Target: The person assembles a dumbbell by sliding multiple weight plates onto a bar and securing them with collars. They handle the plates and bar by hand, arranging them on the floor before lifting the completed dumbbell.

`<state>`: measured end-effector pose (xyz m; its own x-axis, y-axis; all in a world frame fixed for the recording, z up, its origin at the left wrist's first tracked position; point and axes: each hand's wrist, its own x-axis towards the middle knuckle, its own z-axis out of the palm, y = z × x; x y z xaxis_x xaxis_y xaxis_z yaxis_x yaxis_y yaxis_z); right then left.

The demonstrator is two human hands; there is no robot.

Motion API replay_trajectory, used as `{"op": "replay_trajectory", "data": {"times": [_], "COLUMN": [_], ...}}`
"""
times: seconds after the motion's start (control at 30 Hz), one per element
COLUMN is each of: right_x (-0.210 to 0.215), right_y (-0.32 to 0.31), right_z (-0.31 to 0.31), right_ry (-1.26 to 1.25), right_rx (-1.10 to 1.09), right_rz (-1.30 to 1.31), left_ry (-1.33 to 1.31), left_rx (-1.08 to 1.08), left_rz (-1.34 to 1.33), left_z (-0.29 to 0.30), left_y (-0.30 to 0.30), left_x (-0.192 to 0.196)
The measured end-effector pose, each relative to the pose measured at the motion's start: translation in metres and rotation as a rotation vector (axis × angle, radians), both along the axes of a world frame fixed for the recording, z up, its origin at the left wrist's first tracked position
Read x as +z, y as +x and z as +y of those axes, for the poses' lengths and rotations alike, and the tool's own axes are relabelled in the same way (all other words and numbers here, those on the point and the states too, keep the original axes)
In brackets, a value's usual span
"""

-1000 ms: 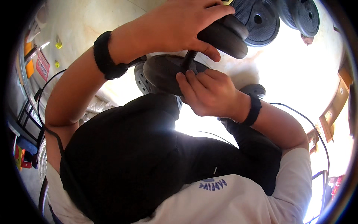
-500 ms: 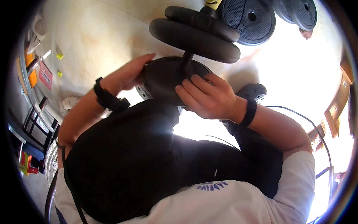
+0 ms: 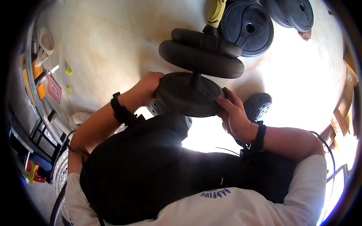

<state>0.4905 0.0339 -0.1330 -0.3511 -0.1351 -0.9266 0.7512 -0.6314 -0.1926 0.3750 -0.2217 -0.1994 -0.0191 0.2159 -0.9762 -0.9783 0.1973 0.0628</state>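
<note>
A black round weight plate is between my two hands, tilted, above my knees and feet. My left hand is closed on its left rim. My right hand grips the right rim, with thumb and fingers at the edge. A short dark bar rises from the middle of this plate toward a pair of thick black plates farther off. Beyond that pair, a yellow-and-black piece lines up with the bar; whether it joins the bar I cannot tell.
A black plate with a centre hole lies on the pale floor at the far right, with more plates beyond. Grey clogs are on my feet. A metal-edged rack stands at the left; a cable runs at the right.
My right hand has shifted from the near plate's face to its right rim. My left hand stays on the left rim. The whole scene sits lower in view, showing more of the yellow piece.
</note>
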Motion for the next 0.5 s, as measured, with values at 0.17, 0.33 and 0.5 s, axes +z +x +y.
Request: {"op": "replay_trajectory", "data": {"times": [0.17,0.33,0.5], "right_x": [0.004,0.000,-0.013], "right_y": [-0.018,-0.027,-0.020], "right_z": [0.004,0.016,0.021], "right_ry": [0.062,0.007,0.193], "right_rx": [0.045,-0.144,0.143], "right_rz": [0.045,0.117,0.326], "left_ry": [-0.016,-0.008,0.066], "left_rx": [0.044,-0.073,-0.047], "left_rz": [0.034,0.324,0.324], "left_z": [0.001,0.025,0.018], "left_y": [-0.008,-0.041,-0.053], "left_x": [-0.006,0.018,0.013]}}
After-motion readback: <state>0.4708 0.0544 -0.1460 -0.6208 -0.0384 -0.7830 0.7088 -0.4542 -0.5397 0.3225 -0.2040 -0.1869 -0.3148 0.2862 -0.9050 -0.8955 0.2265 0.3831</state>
